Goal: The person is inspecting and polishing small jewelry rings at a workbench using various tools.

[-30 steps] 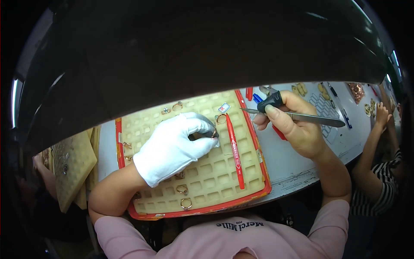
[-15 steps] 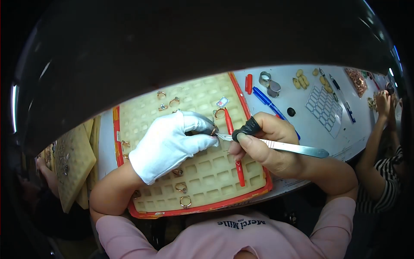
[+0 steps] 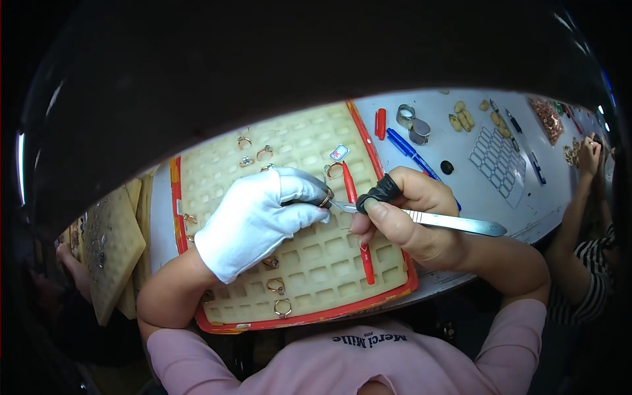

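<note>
My left hand (image 3: pixel 253 217), in a white glove, is closed in a pinch on a ring (image 3: pixel 325 200), mostly covered by the fingertips. My right hand (image 3: pixel 418 214), a black cover on one finger, grips a metal scalpel (image 3: pixel 454 222); its blade tip meets the ring. Both hands are above a pale tray (image 3: pixel 329 273) of small square pockets with a red border. On the tray beneath my right hand lies a red pen (image 3: pixel 367 264). Several rings sit in the pockets, among them one near the front (image 3: pixel 282 307) and one by a small tag (image 3: pixel 339 153).
Right of the tray lie a red pen cap (image 3: pixel 380 124), a folding loupe (image 3: pixel 413 124), blue pens (image 3: pixel 411 153), peanuts (image 3: pixel 463 118) and a label sheet (image 3: pixel 497 164). More pocketed trays (image 3: pixel 112 243) stand at the left. Another person's hand (image 3: pixel 589 157) is at far right.
The view has shifted slightly. Both hands keep almost the same pose, with the scalpel tip still at the ring and its handle turned a little.
</note>
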A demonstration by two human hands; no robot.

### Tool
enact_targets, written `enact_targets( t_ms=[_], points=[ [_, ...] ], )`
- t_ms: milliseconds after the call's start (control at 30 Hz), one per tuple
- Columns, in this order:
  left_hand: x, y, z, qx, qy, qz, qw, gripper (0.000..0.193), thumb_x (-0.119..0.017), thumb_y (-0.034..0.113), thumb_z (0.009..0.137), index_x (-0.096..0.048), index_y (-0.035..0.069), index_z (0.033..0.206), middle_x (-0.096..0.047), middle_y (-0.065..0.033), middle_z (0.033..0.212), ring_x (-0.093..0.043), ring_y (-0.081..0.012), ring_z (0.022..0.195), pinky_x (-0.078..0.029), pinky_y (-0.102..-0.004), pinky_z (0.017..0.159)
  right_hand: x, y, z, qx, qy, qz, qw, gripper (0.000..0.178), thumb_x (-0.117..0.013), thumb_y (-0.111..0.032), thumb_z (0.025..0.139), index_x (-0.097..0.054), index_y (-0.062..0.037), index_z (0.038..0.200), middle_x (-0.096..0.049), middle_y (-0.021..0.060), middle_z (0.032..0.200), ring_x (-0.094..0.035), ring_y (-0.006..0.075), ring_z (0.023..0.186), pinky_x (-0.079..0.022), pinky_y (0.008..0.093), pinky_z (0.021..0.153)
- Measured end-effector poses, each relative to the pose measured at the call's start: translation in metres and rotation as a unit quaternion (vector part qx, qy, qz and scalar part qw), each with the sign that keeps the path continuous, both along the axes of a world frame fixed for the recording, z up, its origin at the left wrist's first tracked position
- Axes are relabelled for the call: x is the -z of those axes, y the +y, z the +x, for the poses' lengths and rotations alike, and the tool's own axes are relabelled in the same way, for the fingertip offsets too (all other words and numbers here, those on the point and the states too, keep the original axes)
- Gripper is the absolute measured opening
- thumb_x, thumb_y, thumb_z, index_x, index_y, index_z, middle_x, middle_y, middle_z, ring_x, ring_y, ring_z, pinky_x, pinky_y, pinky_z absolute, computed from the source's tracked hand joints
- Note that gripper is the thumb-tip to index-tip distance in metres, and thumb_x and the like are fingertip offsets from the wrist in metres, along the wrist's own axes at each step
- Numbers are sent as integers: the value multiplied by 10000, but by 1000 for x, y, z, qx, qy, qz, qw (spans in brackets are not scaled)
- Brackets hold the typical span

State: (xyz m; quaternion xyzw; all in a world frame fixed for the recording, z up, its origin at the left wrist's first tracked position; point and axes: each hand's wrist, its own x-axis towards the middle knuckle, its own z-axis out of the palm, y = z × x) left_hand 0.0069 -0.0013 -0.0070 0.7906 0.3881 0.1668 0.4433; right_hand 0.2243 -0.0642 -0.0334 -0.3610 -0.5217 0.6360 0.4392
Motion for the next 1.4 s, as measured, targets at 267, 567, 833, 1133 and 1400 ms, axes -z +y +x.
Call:
enact_targets(
  t_ms=[267, 567, 833, 1133, 1400],
  points=[
    [1, 0, -1, -6, -17, -16, 1000, 195, -727, 32, 753, -665, -11, 933, -655, -81, 951, -609, -148, 843, -491, -273, 758, 1, 0, -2, 4, -3, -11, 1000, 225, -561, -216, 920, -540, 7, 940, -645, 76, 880, -591, 85, 797, -492, 243, 697],
    [-4, -2, 2, -17, -3, -44, 999, 181, -720, 26, 764, -670, -10, 934, -654, -75, 963, -609, -141, 833, -489, -262, 740, 5, 0, -2, 6, -1, 7, 1000, 229, -563, -221, 927, -546, 7, 938, -647, 70, 864, -585, 76, 766, -486, 234, 677],
    [-3, 0, 2, 37, 41, 83, 995, 208, -740, 53, 743, -680, 2, 936, -658, -75, 934, -612, -152, 829, -489, -270, 750, 1, -2, -1, -2, -14, -10, 1000, 269, -565, -249, 926, -542, 19, 931, -645, 76, 855, -580, 77, 772, -480, 238, 667],
    [0, -2, 1, 15, -7, 29, 999, 172, -697, 86, 765, -677, 1, 914, -660, -106, 919, -622, -230, 837, -493, -299, 764, 2, -4, -2, 1, -33, 8, 999, 276, -562, -261, 926, -540, 14, 912, -641, 74, 820, -576, 77, 740, -479, 243, 647],
    [-3, -1, 2, 49, 36, 91, 994, 168, -717, 9, 747, -678, -22, 907, -660, -92, 975, -618, -160, 879, -499, -273, 767, 1, -4, -3, 11, -26, -2, 1000, 278, -555, -262, 929, -533, 14, 920, -643, 85, 873, -581, 84, 776, -480, 243, 673]
  ],
)
